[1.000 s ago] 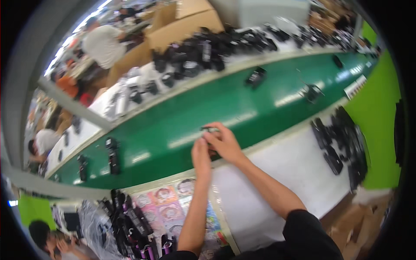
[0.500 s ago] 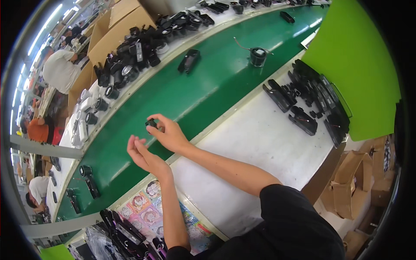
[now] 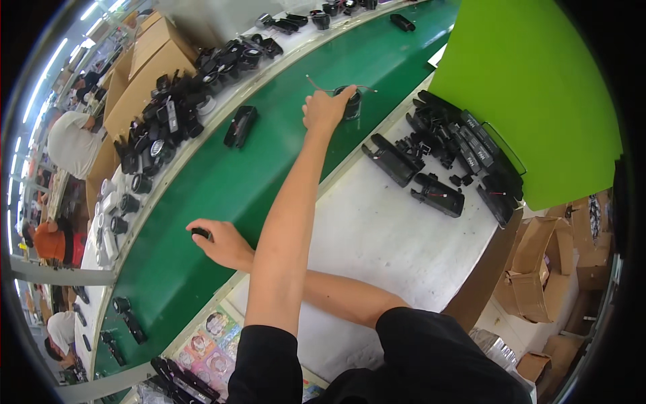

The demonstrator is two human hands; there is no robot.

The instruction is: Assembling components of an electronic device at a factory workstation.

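Note:
My left arm crosses over my right one and stretches far across the green belt [image 3: 282, 151]. At its end my left hand [image 3: 325, 110] is at a black round fan motor housing [image 3: 352, 110] with thin wires, its thumb over the rim and its fingers apart; whether they touch it is hard to tell. Lower left, my right hand [image 3: 225, 244] is closed around a small black part [image 3: 200, 233], mostly hidden by the fingers. A black handle shell [image 3: 241, 126] lies on the belt between the left hand and the far piles.
Black shells and fan casings [image 3: 437, 161] lie on the white table [image 3: 377, 229] at right, beside a green panel [image 3: 525, 101]. Heaped black parts [image 3: 161, 124] line the belt's far side. Cardboard boxes [image 3: 535, 269] stand lower right. Other people work at far left.
My left hand has moved from beside the right hand, up and right to the motor housing. My right hand has shifted lower left, keeping the small black part. The view has turned slightly.

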